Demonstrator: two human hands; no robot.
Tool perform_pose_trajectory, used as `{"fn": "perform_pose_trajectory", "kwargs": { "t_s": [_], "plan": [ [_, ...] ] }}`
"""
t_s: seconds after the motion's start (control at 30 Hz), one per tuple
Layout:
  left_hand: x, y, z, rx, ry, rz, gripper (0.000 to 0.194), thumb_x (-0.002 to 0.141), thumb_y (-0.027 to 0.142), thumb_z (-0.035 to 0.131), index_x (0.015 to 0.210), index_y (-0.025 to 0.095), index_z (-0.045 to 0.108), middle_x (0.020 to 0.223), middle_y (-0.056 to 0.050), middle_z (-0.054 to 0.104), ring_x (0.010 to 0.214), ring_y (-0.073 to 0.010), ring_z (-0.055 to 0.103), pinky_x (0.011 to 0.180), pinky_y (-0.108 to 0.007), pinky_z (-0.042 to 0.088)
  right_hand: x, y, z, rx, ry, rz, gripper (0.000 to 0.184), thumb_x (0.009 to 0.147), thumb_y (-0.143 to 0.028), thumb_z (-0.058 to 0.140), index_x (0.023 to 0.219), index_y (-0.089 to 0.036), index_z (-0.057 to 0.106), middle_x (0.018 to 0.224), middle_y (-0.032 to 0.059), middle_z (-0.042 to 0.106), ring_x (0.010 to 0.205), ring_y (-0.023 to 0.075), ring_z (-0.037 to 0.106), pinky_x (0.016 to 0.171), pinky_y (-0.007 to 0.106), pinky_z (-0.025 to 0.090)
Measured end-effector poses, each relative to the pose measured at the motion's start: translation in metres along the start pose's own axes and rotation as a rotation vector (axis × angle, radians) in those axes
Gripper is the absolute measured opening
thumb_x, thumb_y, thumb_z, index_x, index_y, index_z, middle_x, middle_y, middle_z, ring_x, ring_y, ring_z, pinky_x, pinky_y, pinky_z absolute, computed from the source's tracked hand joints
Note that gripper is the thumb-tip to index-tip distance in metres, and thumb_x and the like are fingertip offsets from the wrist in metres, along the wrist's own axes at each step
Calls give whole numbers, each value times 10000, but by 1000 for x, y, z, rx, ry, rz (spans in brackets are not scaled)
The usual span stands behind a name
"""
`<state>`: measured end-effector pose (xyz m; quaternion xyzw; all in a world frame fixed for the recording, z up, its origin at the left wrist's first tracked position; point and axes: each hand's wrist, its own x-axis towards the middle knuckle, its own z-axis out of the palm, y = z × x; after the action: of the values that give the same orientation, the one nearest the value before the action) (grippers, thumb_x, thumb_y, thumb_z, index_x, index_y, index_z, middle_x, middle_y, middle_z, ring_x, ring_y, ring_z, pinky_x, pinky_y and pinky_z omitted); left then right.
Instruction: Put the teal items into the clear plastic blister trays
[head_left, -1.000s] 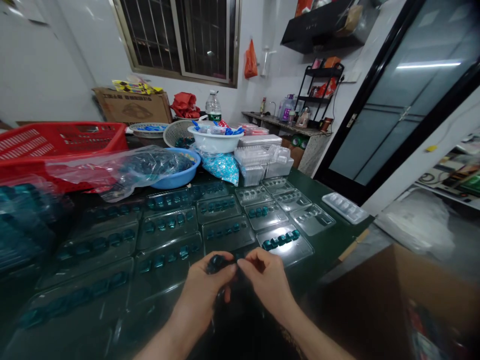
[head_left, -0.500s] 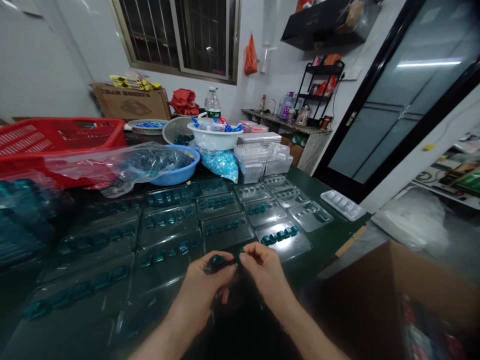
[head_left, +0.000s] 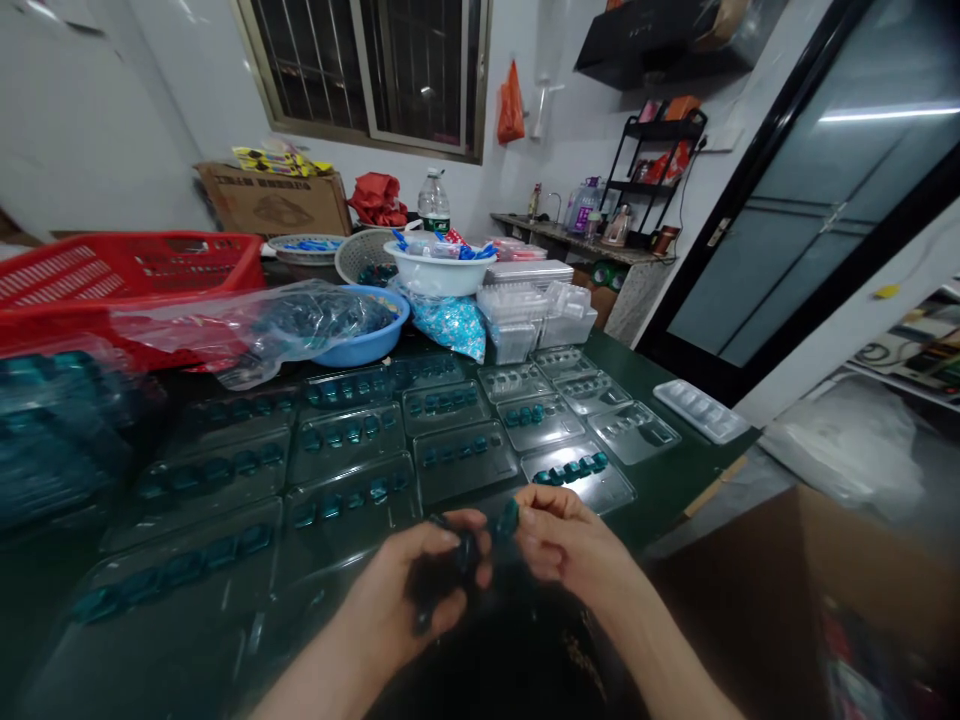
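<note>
My left hand (head_left: 409, 600) is curled round a bunch of small dark teal pieces (head_left: 448, 562) at the near edge of the dark green table (head_left: 660, 480). Just to its right, my right hand (head_left: 570, 545) pinches one teal piece (head_left: 509, 517) between thumb and fingers. Both hands hover over the nearest clear plastic blister trays. Right beyond them a tray (head_left: 581, 478) holds a row of teal pieces. Several more trays (head_left: 457, 455) with teal pieces lie in rows across the table.
A blue basin (head_left: 367, 345) under a clear bag of teal pieces, a red basket (head_left: 112, 280), a white bowl (head_left: 439, 275) and stacked empty trays (head_left: 532, 315) stand at the back. An open cardboard box (head_left: 795, 610) is at my right. A white tray (head_left: 697, 410) lies near the table's right edge.
My right hand has drawn a single teal piece away from the bunch in my left hand and moved slightly right. The camera has shifted a little.
</note>
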<state>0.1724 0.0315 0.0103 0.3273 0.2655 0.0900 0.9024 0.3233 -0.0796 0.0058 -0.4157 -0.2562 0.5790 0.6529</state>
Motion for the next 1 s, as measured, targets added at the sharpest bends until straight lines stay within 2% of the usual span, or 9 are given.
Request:
{"fn": "perform_pose_trajectory", "kwargs": {
  "t_s": [0.13,0.2,0.37,0.5,0.67,0.8,1.0],
  "plan": [
    [7,0,7,82,-40,-7,302,778,352,405,906,124,554,609,-114,620,377,-116,496,327,-186,271,4,3,9,-75,-40,16,134,737,-260,584,712,-134,547,430,-84,305,374,21,209,359,173,125],
    [7,0,6,125,-28,1,313,782,382,393,907,139,547,599,-104,621,353,-105,480,333,-189,281,6,2,9,-112,-24,11,141,734,-265,587,712,-131,550,442,-80,323,379,19,217,362,176,129],
    [4,2,6,253,-7,52,215,752,285,463,913,159,528,544,-54,602,304,-90,451,310,-180,257,11,5,7,-182,22,6,154,738,-281,578,721,-131,543,466,-77,329,385,19,230,366,178,139],
    [3,1,9,303,5,82,231,727,216,486,949,158,512,543,-39,597,309,-82,444,314,-180,266,13,6,8,-293,84,-10,177,742,-312,558,726,-137,538,469,-75,337,384,26,249,361,174,155],
    [3,-1,9,247,12,37,210,717,196,480,915,137,516,518,-34,572,350,-93,451,310,-180,288,10,1,13,-467,114,-28,169,745,-303,543,698,-141,555,514,-50,418,432,41,318,385,165,207],
    [0,1,8,252,-16,10,130,693,160,509,817,136,539,551,-28,543,444,-119,502,296,-169,280,7,-3,15,-513,117,-78,149,741,-283,549,676,-149,551,541,-43,443,463,51,344,411,165,246],
    [-1,-3,6,207,-2,-6,127,727,254,530,813,161,532,658,-31,534,506,-120,518,297,-162,277,7,-4,17,-574,116,-92,145,751,-274,534,688,-146,559,576,-30,478,510,66,381,440,168,273]
  ]
}}
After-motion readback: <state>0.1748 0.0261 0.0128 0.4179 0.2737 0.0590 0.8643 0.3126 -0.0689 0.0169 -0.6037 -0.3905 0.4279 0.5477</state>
